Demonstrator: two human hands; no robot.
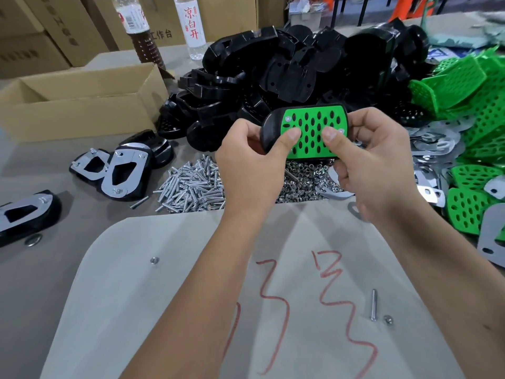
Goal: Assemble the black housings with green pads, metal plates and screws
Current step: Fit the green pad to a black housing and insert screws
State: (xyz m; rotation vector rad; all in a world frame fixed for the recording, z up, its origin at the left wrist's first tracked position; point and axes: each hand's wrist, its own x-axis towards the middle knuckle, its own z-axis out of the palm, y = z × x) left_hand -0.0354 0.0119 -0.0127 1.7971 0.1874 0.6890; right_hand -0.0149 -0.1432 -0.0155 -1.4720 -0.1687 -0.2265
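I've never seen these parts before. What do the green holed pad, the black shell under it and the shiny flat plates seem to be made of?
The green perforated pad looks like soft rubber or plastic: matte, evenly coloured, with moulded oval holes. The black housing under it seems to be hard moulded plastic, with a dull sheen. The flat silver plates look like stamped sheet metal, thin and brightly reflective.

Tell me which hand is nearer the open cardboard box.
Left. The left hand grips the black end of the housing, on the side toward the cardboard box at the table's left. The right hand holds the housing's other end, farther from the box.
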